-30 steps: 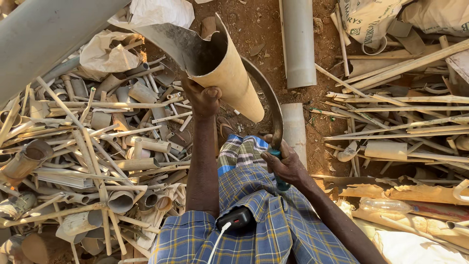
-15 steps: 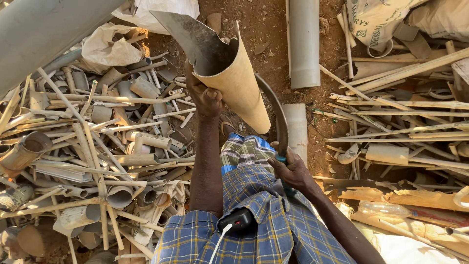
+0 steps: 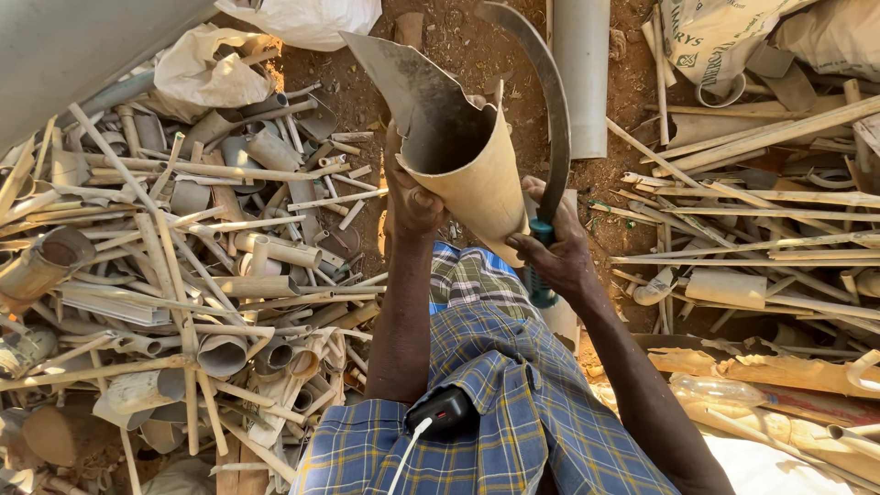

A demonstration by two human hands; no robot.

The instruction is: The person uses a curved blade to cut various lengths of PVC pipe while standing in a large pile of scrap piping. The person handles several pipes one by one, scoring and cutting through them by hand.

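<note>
head view, the only one there was. the left hand [image 3: 414, 197] was wrapped round the lower edge of a broken tan pipe piece [image 3: 467, 151], fingers curled tight on its rim, thumb side hidden behind the wall. the pipe piece was held up off the ground, tilted, open end facing the camera so you could see the grey inside, with a jagged torn tip pointing up and to the left. it sat right between both hands, above the checked blue cloth [image 3: 495, 385] over the person's lap.

the right hand [image 3: 555, 252] was closed in a full fist round the teal handle [image 3: 543, 275] of a curved sickle [image 3: 541, 110]. the blade [image 3: 550, 137] rose from the fist and arced up and over to the left, running just beside the right wall of the pipe piece. couldn't tell if the blade was actually touching the pipe or only very close.

a small black device [image 3: 445, 410] with a white cable [image 3: 408, 449] lay on the cloth near the bottom.

on the left, a big heap of split pipe scraps and thin strips [image 3: 174, 293] covered the ground. straight ahead a grey pipe [image 3: 582, 73] lay on reddish dirt [image 3: 477, 55]. long pale strips [image 3: 761, 202] were piled on the right, with white sacks [image 3: 302, 18] up top.
</note>
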